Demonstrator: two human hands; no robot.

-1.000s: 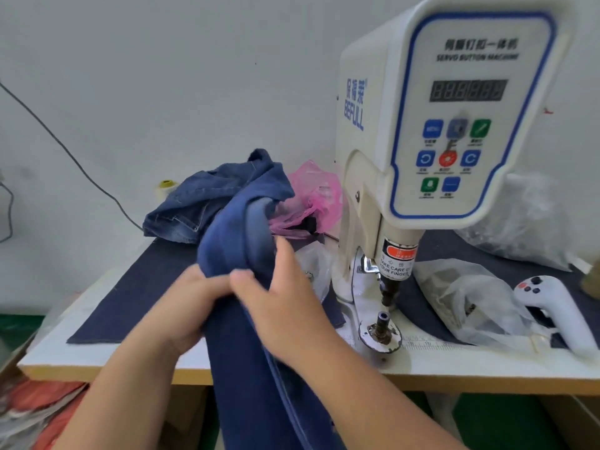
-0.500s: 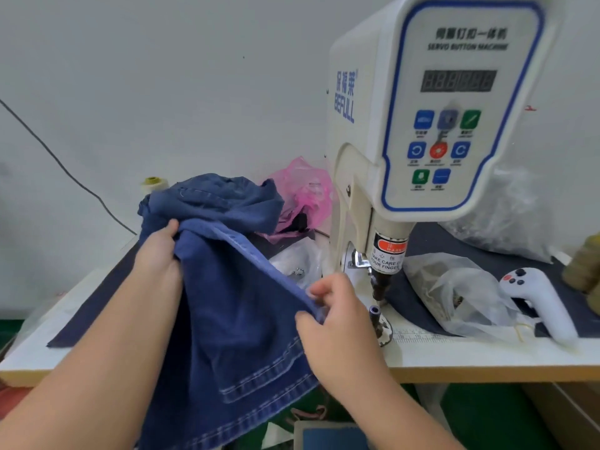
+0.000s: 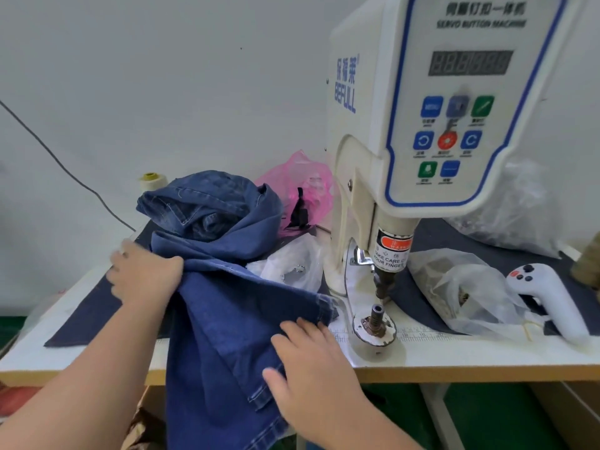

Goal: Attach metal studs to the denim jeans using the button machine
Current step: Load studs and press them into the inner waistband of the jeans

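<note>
Blue denim jeans [image 3: 227, 306] lie on the table and hang over its front edge; more denim is bunched behind. My left hand [image 3: 143, 276] grips the jeans' left edge. My right hand [image 3: 308, 358] rests on the denim near its hemmed edge, fingers fairly straight, just left of the machine's lower die [image 3: 376, 319]. The white button machine [image 3: 422, 125] stands at right, its punch [image 3: 383, 284] above the die. No stud is visible on the denim.
A pink bag [image 3: 298, 186] and clear plastic bags [image 3: 467, 287] lie around the machine. A white handheld controller [image 3: 548, 297] lies at right. A thread cone [image 3: 151, 180] stands by the wall. A dark mat [image 3: 97, 306] covers the table.
The jeans have been spread out flatter on the table. My left hand moved left with the fabric edge; my right hand let go of its pinch and now lies on the denim.
</note>
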